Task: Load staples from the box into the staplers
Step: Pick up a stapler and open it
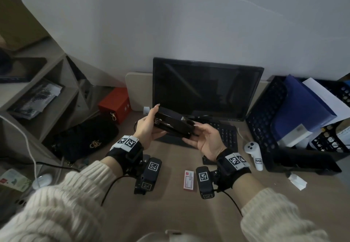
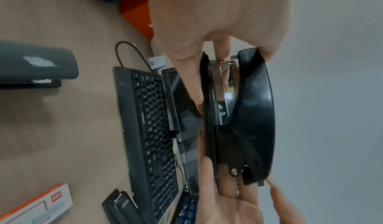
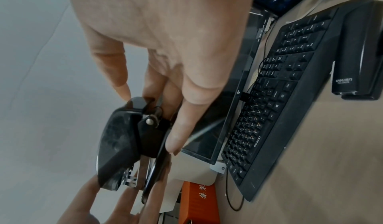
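Observation:
A black stapler is held in the air over the desk, in front of the monitor. My left hand grips its front end, fingers over the top cover and thumb below. My right hand holds the rear hinge end, with a fingertip on the back edge. In the left wrist view the stapler shows a metal magazine between cover and base. The red and white staple box lies on the desk between my wrists. A grey stapler and a small black stapler rest on the desk.
A black keyboard and a dark monitor stand behind the hands. A white controller and a black mesh file rack are to the right. A red box and a black bag lie to the left.

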